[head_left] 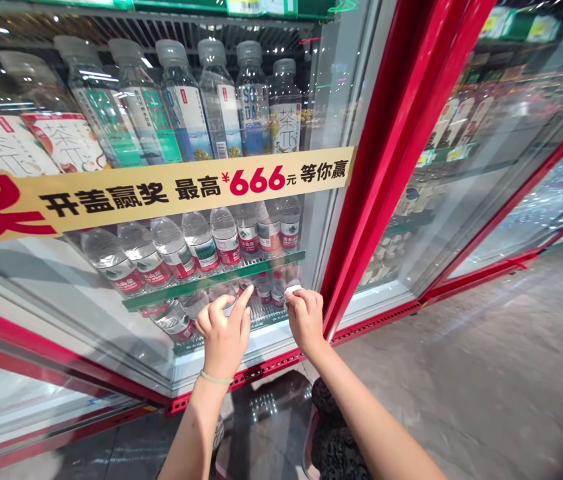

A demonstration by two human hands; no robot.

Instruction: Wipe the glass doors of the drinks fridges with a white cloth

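My left hand (227, 328) is raised in front of the glass door (126, 333) of a drinks fridge, index finger stretched out and the others bent and apart, holding nothing. A yellowish band circles that wrist. To its right, my right hand (306, 319) is closed, fingertips pinched on a small white wad (292, 289) that looks like a tissue, mostly hidden by the fingers. It is close to the glass near the door's right side; I cannot tell whether it touches. Behind the glass, water bottles (204, 248) with red labels stand in a row.
A yellow promotional strip (261, 177) crosses the glass. Above it are soda bottles (186, 120) and tea bottles (68, 133). A red frame post (386, 153) separates this door from another fridge at right (396, 233). Grey floor (486, 360) spreads below, with my feet near the fridge base.
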